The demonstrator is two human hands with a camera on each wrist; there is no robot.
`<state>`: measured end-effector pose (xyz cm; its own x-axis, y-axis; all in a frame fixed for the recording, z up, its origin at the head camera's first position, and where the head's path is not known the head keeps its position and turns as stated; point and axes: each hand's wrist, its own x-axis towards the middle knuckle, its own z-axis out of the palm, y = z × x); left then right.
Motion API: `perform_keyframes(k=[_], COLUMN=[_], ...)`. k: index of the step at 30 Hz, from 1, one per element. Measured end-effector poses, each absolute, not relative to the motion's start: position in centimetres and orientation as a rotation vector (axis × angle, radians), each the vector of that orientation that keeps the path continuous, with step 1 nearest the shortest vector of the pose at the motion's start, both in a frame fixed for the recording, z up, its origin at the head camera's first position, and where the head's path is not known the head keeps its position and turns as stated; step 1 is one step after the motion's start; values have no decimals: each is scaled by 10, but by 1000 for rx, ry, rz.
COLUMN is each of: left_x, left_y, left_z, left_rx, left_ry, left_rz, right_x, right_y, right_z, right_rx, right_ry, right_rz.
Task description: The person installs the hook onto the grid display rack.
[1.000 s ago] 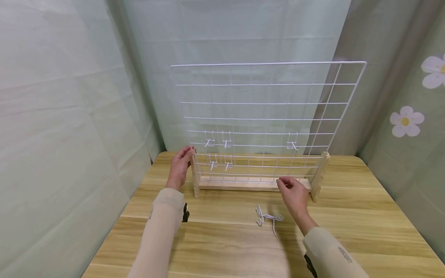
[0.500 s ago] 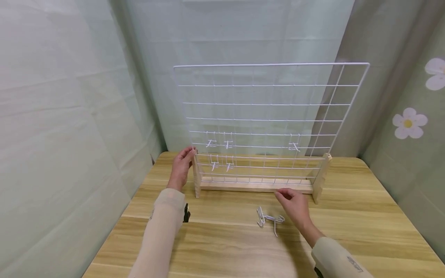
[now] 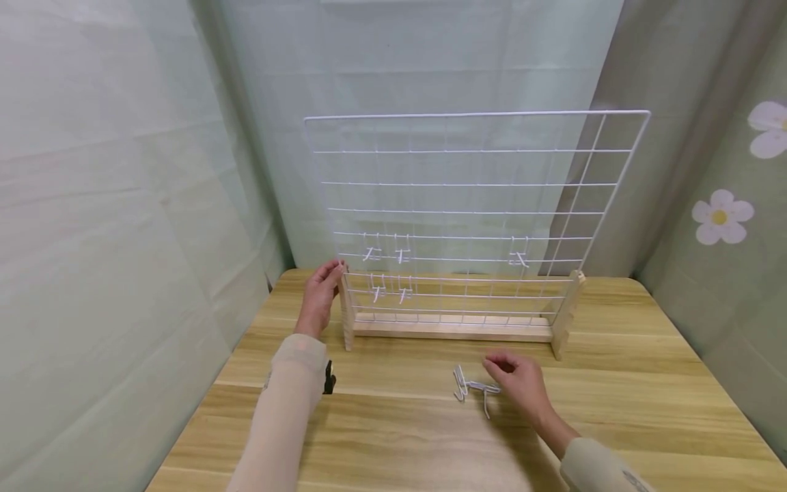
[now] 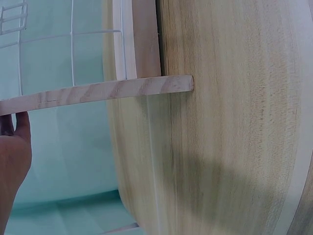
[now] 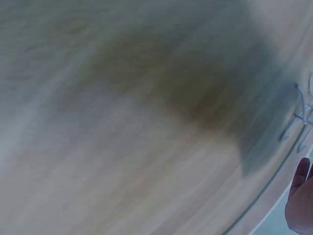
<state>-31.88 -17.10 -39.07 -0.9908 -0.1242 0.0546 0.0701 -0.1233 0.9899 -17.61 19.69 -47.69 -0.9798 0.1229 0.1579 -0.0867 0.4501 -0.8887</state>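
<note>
In the head view, a white wire grid panel [image 3: 458,212] stands in a pale wooden stand [image 3: 451,328]. My left hand [image 3: 318,295] holds the top of the stand's left wooden upright [image 3: 347,316]; in the left wrist view, its fingers meet that upright [image 4: 112,91] near the left edge. Several white wire hooks hang on the grid, among them a lone hook [image 3: 518,255] toward the right. Two loose hooks lie on the table: one on its side [image 3: 460,384], the other [image 3: 484,388] beside it. Above and right of these, my right hand [image 3: 519,383] hovers with fingers loosely bent, holding nothing visible.
The wood-grain table [image 3: 393,437] has rounded back corners. Pale green cloth [image 3: 123,205] hangs at the left and behind, and a flower-printed cloth [image 3: 713,287] at the right. Much of the right wrist view is blurred.
My right hand has come down from the stand's lower rail toward the front, close to the loose hooks. The left hand stays on the upright, and the hooks lie as before.
</note>
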Motion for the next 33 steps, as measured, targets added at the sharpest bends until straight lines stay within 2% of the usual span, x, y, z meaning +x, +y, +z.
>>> perform_keyframes(k=[19, 33], left_x=[-320, -318], left_y=[-171, -170], left_z=[-391, -390], left_rx=[103, 85], left_ry=[-1981, -1982], left_rz=[-2285, -2283], right_x=[-144, -147], right_y=[218, 217], right_z=[-496, -505], right_rx=[-64, -69], right_ry=[-2611, -2656], right_rz=[1482, 1465])
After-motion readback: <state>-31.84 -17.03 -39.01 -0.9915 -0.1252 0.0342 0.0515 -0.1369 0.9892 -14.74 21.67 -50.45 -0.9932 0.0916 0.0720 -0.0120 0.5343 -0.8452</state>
